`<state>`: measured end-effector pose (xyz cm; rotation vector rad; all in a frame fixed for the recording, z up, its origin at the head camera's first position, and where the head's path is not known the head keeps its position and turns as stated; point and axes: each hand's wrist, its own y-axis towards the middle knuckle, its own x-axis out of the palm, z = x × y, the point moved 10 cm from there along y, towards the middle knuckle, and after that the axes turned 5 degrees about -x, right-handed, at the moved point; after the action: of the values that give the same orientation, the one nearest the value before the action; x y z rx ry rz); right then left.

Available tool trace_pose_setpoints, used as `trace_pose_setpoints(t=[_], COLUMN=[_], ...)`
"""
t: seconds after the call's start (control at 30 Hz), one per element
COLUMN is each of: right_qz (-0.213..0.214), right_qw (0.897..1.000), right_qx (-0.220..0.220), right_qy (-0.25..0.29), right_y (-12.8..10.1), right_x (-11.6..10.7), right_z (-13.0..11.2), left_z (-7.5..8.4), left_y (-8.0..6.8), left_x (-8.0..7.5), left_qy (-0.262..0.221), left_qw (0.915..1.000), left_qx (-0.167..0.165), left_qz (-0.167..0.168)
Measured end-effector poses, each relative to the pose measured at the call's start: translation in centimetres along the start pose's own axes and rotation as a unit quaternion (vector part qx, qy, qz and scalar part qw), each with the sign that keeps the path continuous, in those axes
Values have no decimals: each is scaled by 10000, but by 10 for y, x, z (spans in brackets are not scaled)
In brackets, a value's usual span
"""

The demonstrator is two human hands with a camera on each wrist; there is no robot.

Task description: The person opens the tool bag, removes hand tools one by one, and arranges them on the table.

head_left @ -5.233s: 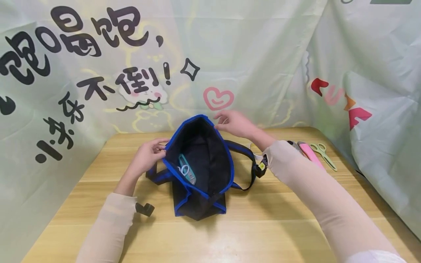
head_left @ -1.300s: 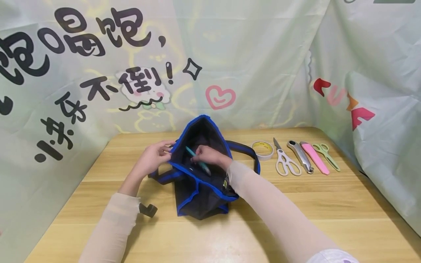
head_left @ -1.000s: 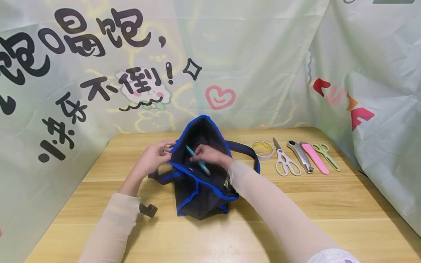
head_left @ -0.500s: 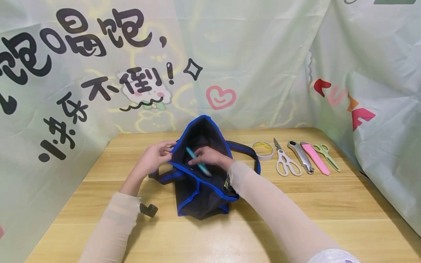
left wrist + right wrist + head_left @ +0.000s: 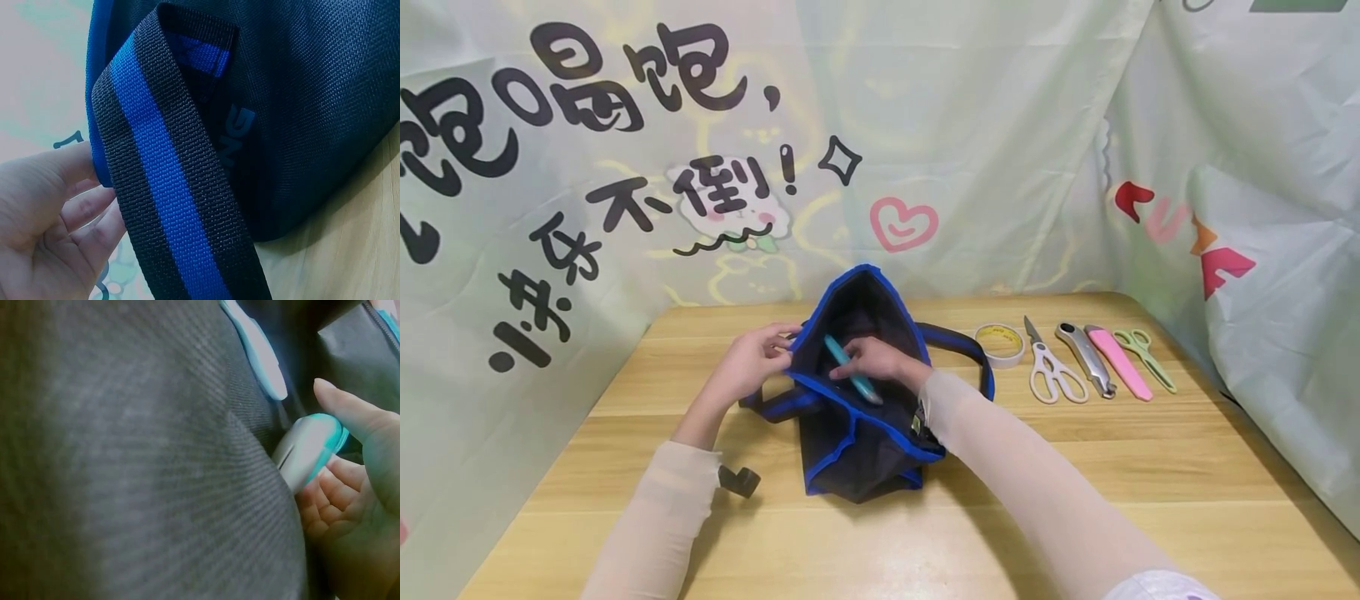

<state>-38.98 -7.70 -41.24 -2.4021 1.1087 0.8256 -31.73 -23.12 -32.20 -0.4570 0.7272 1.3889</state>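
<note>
one bag [image 5: 857, 433], left hand [image 5: 747, 363] pinching its rim, right hand [image 5: 880, 360] grasping one teal tool [image 5: 852, 370], two scissors beside

1. The bag [image 5: 857, 433] stands mid-table [image 5: 1075, 500].
2. The left hand [image 5: 747, 363] is at its 9 o'clock rim; the right hand [image 5: 880, 360] is inside with the tool [image 5: 852, 369].
3. At the bag's 3 o'clock lie, outward, tape [image 5: 1000, 343], shears [image 5: 1051, 373], knife [image 5: 1084, 357], cutter [image 5: 1118, 362], scissors [image 5: 1144, 357].
4. A strap end [image 5: 739, 480] lies at its 8 o'clock.
</note>
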Motion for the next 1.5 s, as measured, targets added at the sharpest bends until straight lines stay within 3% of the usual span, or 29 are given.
trace_pose_setpoints(t=[0.27,0.53,0.8,1.13,1.5], right_qz=[-44,-74,205,241,291], right_qw=[9996,9858,9841,9807,9793], right_qx=[51,397,334,188,73], right_qy=[259,1628,1730,1929,2004], right_y=[-4,-10,-19,-34,-64], right_x=[-4,-8,-38,-67,-114], right_z=[-1,-4,-20,-41,-42], left_z=[-1,-3,-5,-5,-8], left_y=[1,3,4,3,5], left_x=[2,2,3,4,6], left_qy=[-52,-55,-29,-73,-67], left_qw=[10000,10000,10000,9999,9999], left_qx=[25,41,24,50,37], left_qz=[-16,-42,-57,-88,-131])
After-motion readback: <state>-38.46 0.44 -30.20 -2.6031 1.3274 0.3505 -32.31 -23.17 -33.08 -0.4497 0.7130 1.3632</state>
